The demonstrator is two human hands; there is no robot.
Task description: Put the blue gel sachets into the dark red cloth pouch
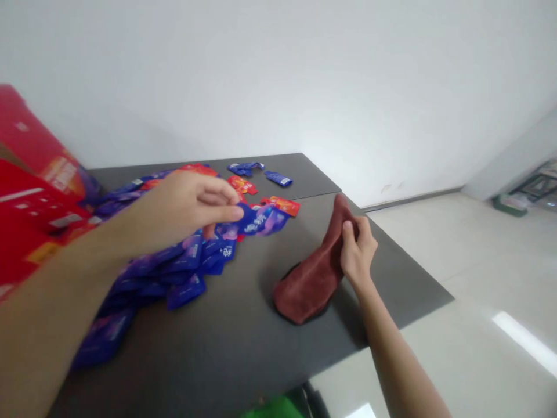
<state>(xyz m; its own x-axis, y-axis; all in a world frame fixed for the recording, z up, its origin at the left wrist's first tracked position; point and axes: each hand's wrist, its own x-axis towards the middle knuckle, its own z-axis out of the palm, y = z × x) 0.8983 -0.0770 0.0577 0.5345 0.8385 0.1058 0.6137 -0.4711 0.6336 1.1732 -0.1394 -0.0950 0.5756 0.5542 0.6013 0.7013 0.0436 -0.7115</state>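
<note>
Between thumb and fingers, my left hand [202, 200] pinches a blue-and-purple printed sachet [265, 221] by one end, above the table. My right hand [359, 247] grips a maroon cloth pouch [308, 281] near its upper end, with the thumb on the near side. The pouch is tilted, its wider dark-edged lower end at the table top. Below and behind my left hand lies a heap of blue sachets [185, 290], partly hidden by my forearm. Beyond the held sachet are red-orange sachets [285, 205].
A red printed box [39, 151] stands at the left, beside the heap. Several more blue sachets [278, 178] lie near the back edge of the dark grey table [243, 342]. A white wall [278, 75] rises behind. Something green [274, 408] shows below the front edge.
</note>
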